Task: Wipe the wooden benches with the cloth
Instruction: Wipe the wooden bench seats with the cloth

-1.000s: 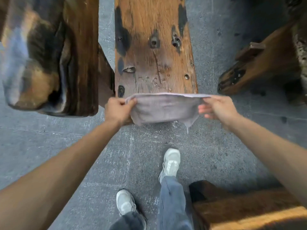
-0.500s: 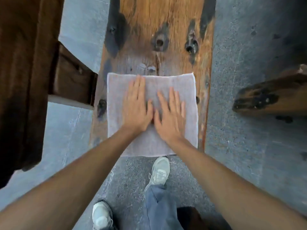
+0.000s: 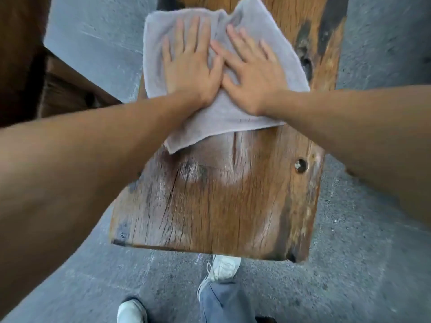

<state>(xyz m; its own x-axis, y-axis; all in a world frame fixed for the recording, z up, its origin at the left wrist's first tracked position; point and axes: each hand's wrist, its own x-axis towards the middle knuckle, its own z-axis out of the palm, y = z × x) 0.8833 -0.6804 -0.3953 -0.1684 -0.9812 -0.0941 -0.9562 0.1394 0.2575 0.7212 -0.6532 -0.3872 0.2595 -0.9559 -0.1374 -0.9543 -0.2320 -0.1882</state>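
Note:
A long weathered wooden bench (image 3: pixel 221 206) runs away from me, its near end just in front of my feet. A pale grey cloth (image 3: pixel 224 122) lies spread on the bench top, rumpled at its far right corner. My left hand (image 3: pixel 189 66) and my right hand (image 3: pixel 254 75) press flat on the cloth side by side, fingers spread and pointing away from me, thumbs touching. Neither hand grips the cloth. The wood between the cloth and the near end looks damp and streaked.
Dark wooden furniture (image 3: pixel 58 89) stands close on the left of the bench. Grey stone paving (image 3: pixel 363 264) surrounds it. My white shoes (image 3: pixel 225 266) stand on the paving at the bench's near end. A round hole (image 3: pixel 300 165) marks the bench's right side.
I laid the hanging cloth onto the bench end, set both palms on it, and have pushed it away along the bench, leaving a damp trail behind.

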